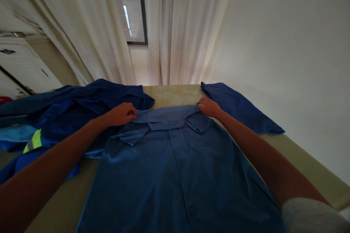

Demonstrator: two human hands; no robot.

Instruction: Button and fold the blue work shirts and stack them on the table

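A blue button-up shirt (175, 174) lies flat, front side up, on a beige table (172, 94), its collar at the far end. My left hand (123, 113) is closed on the left end of the collar (164, 114). My right hand (208, 107) is closed on the collar's right end. One sleeve (240, 111) stretches out to the far right, toward the table's edge.
A heap of dark blue clothes (62, 113) with a yellow-green reflective strip (32, 142) covers the table's left side. White curtains (175, 25) and a window hang behind the table. A pale wall (287, 62) runs along the right. White cabinets (24, 65) stand at the far left.
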